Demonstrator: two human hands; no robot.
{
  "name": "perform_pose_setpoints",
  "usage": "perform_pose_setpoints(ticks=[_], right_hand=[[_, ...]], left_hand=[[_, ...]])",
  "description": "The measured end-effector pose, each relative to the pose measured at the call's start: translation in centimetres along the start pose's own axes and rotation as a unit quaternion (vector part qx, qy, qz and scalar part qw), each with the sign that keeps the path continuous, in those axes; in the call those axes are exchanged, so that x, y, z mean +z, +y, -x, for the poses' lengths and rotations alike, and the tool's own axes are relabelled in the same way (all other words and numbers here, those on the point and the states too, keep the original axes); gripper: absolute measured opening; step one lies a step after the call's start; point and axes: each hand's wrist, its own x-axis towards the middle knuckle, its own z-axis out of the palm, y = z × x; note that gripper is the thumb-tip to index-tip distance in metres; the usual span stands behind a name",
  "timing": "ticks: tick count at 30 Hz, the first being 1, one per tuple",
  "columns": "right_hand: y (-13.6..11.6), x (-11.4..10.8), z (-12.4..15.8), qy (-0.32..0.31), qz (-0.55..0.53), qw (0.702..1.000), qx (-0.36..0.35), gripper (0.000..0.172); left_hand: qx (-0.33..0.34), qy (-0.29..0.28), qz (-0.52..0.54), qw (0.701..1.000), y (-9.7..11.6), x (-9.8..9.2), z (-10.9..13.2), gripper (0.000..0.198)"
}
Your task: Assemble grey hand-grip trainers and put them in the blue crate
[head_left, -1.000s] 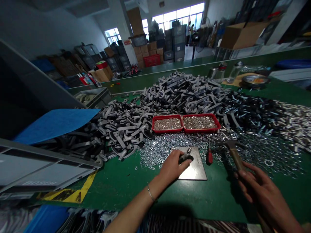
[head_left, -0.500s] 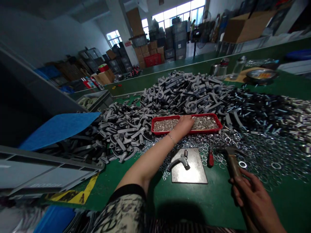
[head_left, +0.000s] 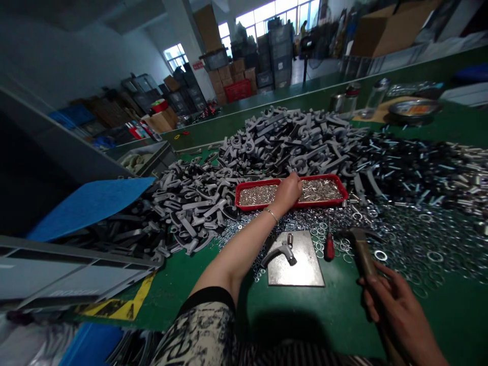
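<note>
My left hand point(head_left: 288, 192) is over the middle of a red tray point(head_left: 254, 207), its fingers bunched at the edge of the right compartment. What they pinch, if anything, is hidden. Small metal pins point(head_left: 319, 190) fill that compartment, and tinier metal pieces point(head_left: 259, 195) fill the left one. My right hand point(head_left: 392, 300) is wrapped around the wooden handle of a hammer point(head_left: 364, 256), its head lying toward the rings. Between my hands, a metal plate point(head_left: 297, 272) carries a grey curved lever point(head_left: 280, 253) and a small spring point(head_left: 290, 239).
A red-handled screwdriver point(head_left: 329, 247) lies right of the plate among metal rings point(head_left: 380, 255). Grey levers point(head_left: 293, 137) are heaped behind the tray, with black parts point(head_left: 412, 168) to their right. A grey crate point(head_left: 76, 269) stands at left. Bottles point(head_left: 375, 99) stand farther back.
My left hand has turned slightly and its fingers have drawn together at the tray. The right hand keeps its hold on the hammer. The view has shifted a little.
</note>
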Motion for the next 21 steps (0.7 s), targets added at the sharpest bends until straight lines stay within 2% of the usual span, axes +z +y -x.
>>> perform_pose_setpoints(ticks=[3,6,8,10,13,18,21], right_hand=[[-0.1,0.0,0.1,0.007,-0.001,1.0,0.002,0.063],[-0.3,0.3,0.1,0.01,-0.003,1.0,0.002,0.065],[-0.4,0.5,0.0,0.014,-0.001,1.0,0.006,0.065],[-0.5,0.7,-0.1,0.022,0.005,1.0,0.008,0.065],[-0.5,0.8,-0.2,0.029,0.013,0.999,0.011,0.066],[-0.2,0.5,-0.2,0.016,0.001,1.0,0.01,0.067],[-0.1,0.4,-0.2,0.016,0.005,1.0,0.007,0.065]], left_hand=[[0.016,0.034,0.059,0.998,0.4,-1.3,3.7,0.019],[0.049,0.026,0.179,0.982,-0.4,-2.8,9.9,0.015],[-0.005,-0.003,0.248,0.969,-1.3,-3.3,13.8,0.012],[-0.071,-0.03,0.283,0.956,-2.2,-3.4,16.4,0.011],[-0.104,-0.044,0.259,0.959,-2.9,-2.6,17.8,0.016],[-0.107,-0.077,0.16,0.978,-3.3,-1.0,17.6,0.021],[-0.109,-0.088,0.133,0.981,-3.2,-0.8,17.8,0.022]])
